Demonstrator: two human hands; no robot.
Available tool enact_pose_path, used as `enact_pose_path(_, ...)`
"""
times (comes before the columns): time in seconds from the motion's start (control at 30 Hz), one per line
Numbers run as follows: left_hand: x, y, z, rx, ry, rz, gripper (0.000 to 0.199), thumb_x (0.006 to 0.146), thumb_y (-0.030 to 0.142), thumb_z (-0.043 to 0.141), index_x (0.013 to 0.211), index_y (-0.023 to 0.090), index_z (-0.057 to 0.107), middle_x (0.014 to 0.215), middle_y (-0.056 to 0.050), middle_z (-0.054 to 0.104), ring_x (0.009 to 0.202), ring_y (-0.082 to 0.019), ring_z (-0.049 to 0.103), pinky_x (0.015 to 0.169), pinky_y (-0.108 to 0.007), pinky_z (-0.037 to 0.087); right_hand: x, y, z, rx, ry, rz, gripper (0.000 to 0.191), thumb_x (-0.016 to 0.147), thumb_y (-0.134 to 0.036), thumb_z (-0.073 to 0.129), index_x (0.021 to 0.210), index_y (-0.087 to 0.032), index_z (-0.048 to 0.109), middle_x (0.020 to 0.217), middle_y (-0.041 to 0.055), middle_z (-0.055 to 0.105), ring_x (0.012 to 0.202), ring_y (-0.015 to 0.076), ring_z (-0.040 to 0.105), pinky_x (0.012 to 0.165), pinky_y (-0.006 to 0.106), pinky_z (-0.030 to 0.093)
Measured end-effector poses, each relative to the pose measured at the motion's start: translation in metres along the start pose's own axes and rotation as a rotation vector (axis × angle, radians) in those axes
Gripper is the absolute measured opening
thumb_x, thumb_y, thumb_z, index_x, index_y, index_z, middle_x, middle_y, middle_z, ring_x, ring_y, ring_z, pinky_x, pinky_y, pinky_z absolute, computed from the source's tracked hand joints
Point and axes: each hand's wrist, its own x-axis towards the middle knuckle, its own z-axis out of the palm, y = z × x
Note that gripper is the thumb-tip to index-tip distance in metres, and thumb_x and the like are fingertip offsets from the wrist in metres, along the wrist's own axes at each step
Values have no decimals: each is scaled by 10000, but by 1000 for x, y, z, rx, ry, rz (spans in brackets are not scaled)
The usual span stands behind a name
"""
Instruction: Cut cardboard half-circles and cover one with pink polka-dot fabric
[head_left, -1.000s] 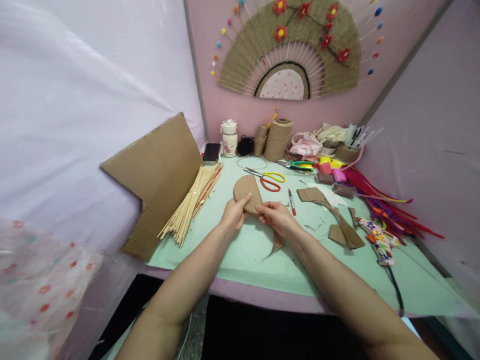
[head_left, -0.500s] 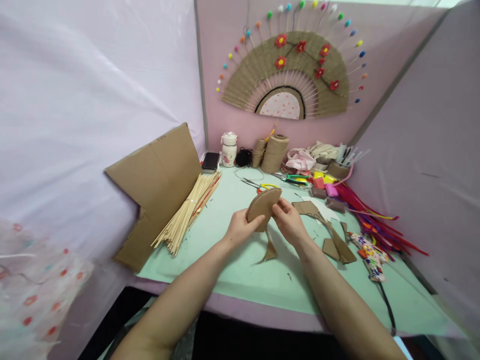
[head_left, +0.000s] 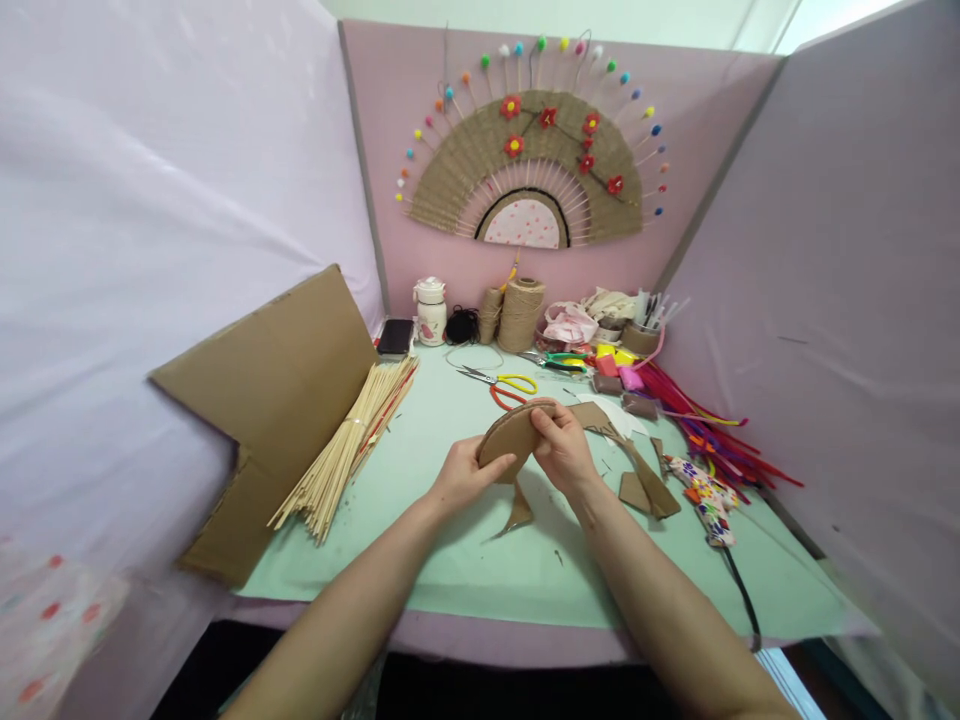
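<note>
Gripping a rounded cardboard piece [head_left: 504,447] between them, a person's left hand [head_left: 465,478] and right hand [head_left: 564,448] met above the pale green worktop [head_left: 517,580], the piece raised and tilted near the middle. The left thumb lay across its near face while the other left fingers were hidden behind it; the right fingers were closed on its upper right edge, some of the tips out of sight. Just beyond, scissors [head_left: 492,381] lay with the red handle partly covered by the piece. Beneath it, a pointed cardboard scrap [head_left: 519,512] showed only its lower part, and the right hand cut into the view of curved offcuts [head_left: 651,482] beside it. Both forearms [head_left: 352,600] ran off the lower edge of the view. At right, the black cord [head_left: 741,590] of a flower-patterned glue gun [head_left: 712,505] dropped over the worktop's edge, its end lost to sight. A bundle of sticks [head_left: 341,455] hid part of a large cardboard sheet [head_left: 277,380] at left, where a dotted cloth [head_left: 49,625] was cropped. Contents of the crowded containers [head_left: 637,338] at the back were hard to make out.
</note>
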Motion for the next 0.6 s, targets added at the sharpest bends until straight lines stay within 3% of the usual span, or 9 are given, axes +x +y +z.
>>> enact_pose_path(0.47, 0, -1, 0, 34, 1, -86, 304, 731, 401, 671, 810, 107, 679, 714, -32, 656, 692, -183, 578, 603, -252, 434, 5, 14, 1, -52, 61, 32, 396, 609, -522, 800, 795, -216, 631, 799, 30, 707, 792, 211, 656, 751, 336, 535)
enact_pose_path(0.6, 1, -1, 0, 69, 17, -110, 283, 735, 377, 652, 823, 111, 682, 743, -39, 663, 713, -188, 583, 613, -251, 434, 7, 18, -4, -135, 103, -18, 377, 677, -490, 762, 909, -219, 641, 933, 51, 699, 912, 225, 640, 830, 361, 516)
